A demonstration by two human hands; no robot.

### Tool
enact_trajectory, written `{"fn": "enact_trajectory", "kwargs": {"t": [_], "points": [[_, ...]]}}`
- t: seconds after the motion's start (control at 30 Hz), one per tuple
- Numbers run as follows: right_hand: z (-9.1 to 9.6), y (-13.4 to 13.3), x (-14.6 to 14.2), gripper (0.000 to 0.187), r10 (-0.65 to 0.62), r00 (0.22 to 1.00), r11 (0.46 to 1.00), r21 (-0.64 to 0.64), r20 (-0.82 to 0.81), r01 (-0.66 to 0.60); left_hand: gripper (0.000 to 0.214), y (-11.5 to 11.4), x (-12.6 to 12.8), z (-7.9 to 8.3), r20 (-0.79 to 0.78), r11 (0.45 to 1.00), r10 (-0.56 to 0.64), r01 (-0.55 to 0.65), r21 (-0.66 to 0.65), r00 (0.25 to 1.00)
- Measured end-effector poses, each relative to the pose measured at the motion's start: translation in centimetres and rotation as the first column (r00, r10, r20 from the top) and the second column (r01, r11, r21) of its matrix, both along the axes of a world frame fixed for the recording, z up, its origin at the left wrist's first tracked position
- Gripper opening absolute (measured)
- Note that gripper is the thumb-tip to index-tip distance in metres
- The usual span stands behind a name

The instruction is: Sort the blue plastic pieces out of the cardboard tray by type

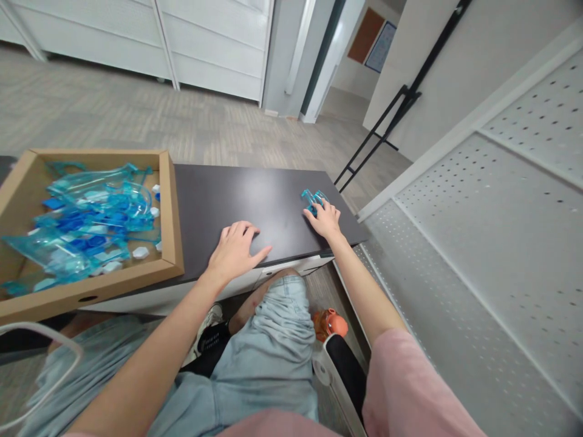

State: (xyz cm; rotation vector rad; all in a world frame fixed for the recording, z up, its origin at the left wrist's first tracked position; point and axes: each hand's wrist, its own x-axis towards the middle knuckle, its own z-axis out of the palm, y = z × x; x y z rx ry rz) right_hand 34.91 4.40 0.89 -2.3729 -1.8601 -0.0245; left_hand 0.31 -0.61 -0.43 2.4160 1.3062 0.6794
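My left hand (235,250) lies palm down on the dark tabletop (218,194) near its front edge, thumb spread away from the fingers, holding nothing. Toward the table's right end, my right hand (325,220) reaches over a clear light-blue plastic piece (312,195). Its thumb and forefinger are at the near side of the piece, which they partly cover. On the left of the table stands a cardboard box (172,230) with clear blue plastic parts (100,188), darker blue pieces and several small white hexagonal pieces (141,252) inside.
A perforated white panel (455,255) rises along the right side. Below the table, an orange-capped bottle (330,323) stands on the floor by my leg. A white cable (68,340) loops at the lower left. White cabinets (214,42) line the far wall.
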Motion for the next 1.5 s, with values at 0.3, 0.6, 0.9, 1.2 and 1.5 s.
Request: {"fn": "enact_trajectory", "kwargs": {"t": [0.3,0.6,0.9,1.2,1.5], "points": [[0.4,7.5,5.0,0.060,-0.052,0.999,0.998,0.041,0.003,0.052,0.055,-0.4,0.3,1.1,-0.104,0.999,-0.042,0.040,-0.023,0.994],[-0.2,11.5,5.8,0.060,-0.044,0.999,0.994,0.098,-0.022,0.046,0.062,-0.4,0.6,1.8,-0.155,0.997,-0.033,0.023,-0.070,0.987],[-0.2,11.0,5.3,0.074,-0.070,0.997,0.973,0.219,-0.040,0.077,0.060,-0.3,0.4,1.1,-0.121,0.999,-0.035,0.030,-0.041,0.992],[1.0,7.6,3.0,0.065,-0.001,1.000,0.994,0.111,0.029,-0.002,0.060,-0.4,0.4,1.6,-0.083,0.997,-0.058,0.054,-0.053,0.995],[1.4,7.1,2.2,0.068,0.040,0.999,0.998,0.042,-0.018,-0.039,0.060,-0.2,0.5,0.9,-0.093,0.998,-0.064,0.065,0.005,0.994]]}}
